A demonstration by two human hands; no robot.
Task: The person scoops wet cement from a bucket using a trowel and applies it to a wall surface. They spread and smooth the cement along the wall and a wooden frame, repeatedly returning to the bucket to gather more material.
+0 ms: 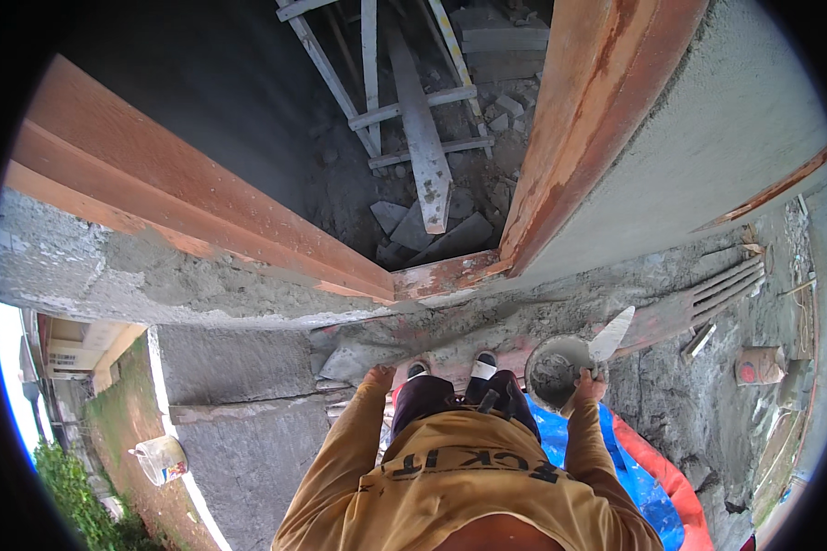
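Looking straight down, I see my own body in a mustard long-sleeved shirt and my shoes on a mortar-covered ledge. My right hand [588, 386] grips the handle of a trowel [610, 334], whose pale blade points up and right above a round bucket of grey mortar [557, 369]. My left hand [377, 376] rests with fingers down on the wet mortar at the ledge, beside a grey broken block [354, 360]. It holds nothing that I can see.
An orange-brown wooden frame [202, 216] borders a deep opening with a ladder [377, 110], planks and rubble below. A plastered wall surface [708, 147] runs at the right. A blue and orange tarp [643, 468], a small tin [758, 365] and a white bucket [159, 457] lie around.
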